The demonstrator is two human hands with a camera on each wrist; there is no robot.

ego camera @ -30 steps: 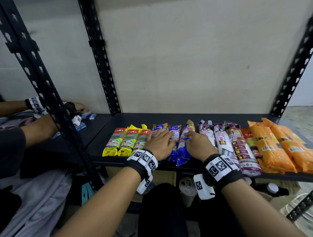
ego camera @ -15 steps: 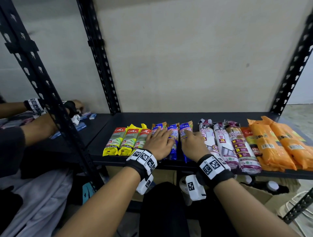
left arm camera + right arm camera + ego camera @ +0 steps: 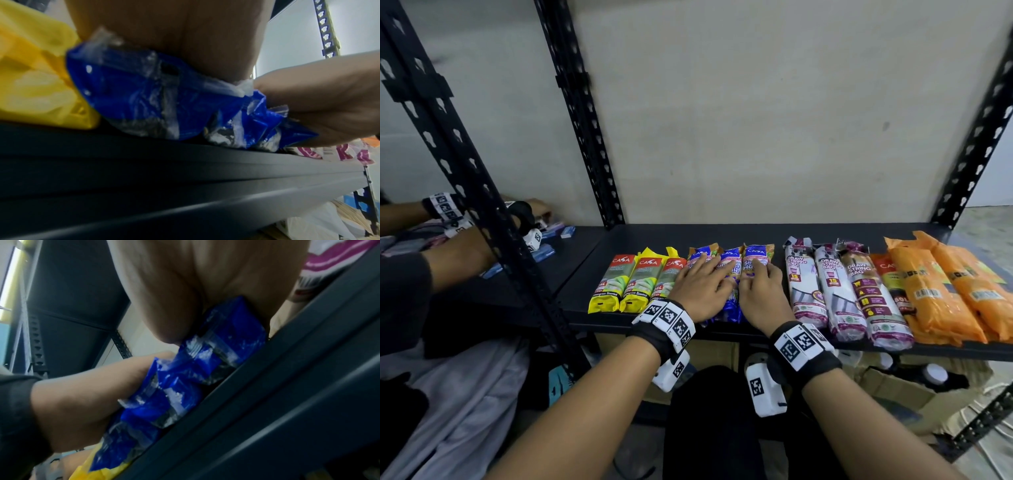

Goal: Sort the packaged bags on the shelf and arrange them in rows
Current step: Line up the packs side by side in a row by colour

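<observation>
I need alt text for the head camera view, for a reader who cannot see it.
Left hand and right hand lie flat on three blue packs in a row of packs on a black shelf: yellow packs left, white rolls and orange packs right.

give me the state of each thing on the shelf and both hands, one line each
yellow packs: three lying flat, side by side
blue packs: three lying flat, close together, hands on top
left hand: fingers straight, pressing on blue packs
right hand: resting flat on blue packs
drawstring bag rolls: three lying in a row
orange packs: lying flat, overlapping
shelf: back part bare
</observation>
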